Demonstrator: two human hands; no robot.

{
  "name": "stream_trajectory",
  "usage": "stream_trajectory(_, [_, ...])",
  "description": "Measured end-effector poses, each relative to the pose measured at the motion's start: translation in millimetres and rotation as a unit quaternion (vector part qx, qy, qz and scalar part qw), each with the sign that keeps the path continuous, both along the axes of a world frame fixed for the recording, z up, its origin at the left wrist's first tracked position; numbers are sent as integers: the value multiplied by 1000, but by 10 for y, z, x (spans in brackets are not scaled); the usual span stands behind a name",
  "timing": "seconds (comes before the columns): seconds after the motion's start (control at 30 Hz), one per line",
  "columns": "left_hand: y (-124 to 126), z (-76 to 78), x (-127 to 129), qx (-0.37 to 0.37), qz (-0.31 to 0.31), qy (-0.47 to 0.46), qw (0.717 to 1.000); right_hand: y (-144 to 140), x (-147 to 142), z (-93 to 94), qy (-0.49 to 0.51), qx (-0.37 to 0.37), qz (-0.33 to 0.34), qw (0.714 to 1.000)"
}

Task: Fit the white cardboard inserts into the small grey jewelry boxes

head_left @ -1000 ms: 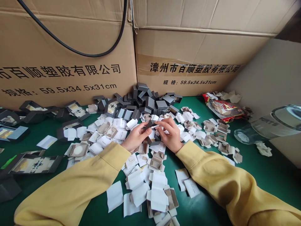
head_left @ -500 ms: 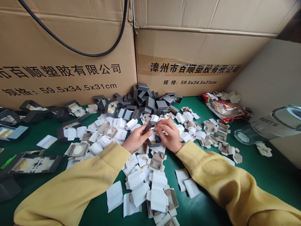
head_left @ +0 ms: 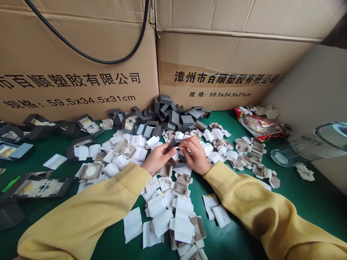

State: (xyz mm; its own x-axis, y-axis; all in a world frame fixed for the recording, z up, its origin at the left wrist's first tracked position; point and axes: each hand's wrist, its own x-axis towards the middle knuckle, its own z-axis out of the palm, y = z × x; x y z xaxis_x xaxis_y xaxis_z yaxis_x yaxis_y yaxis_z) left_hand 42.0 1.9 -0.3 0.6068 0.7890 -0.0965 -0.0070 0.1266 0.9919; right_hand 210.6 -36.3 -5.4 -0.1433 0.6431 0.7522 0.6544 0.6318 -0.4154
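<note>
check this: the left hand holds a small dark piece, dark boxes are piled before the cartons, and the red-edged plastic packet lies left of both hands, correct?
Not left: in the head view, the red-edged plastic packet lies right of both the left hand and the right hand. The left hand holds a small dark piece, and dark boxes are piled before the cartons.

Green tabletop [head_left: 234, 243] | printed cardboard cartons [head_left: 206, 52] behind | pale wall [head_left: 306, 81] right

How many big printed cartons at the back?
2: left carton at the back left, behind the black cable; right carton beside it, at the back right. Others may be hidden behind them.
</note>
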Motion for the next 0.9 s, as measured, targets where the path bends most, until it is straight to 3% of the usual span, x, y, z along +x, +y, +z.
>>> stream_trajectory(0.33, [-26, 10, -1, 4, -7, 18, 1000, 29, -12, 11, 16, -6, 1, 1000])
stream_trajectory(0.53, [-18, 11, 15, 99, 43, 35, 994, 41, 1, -26, 14, 13, 0, 1000])
stream_trajectory(0.9, [-13, 4, 23, 82, 55, 37, 994, 20, -19, -41, -7, 4, -16, 1000])
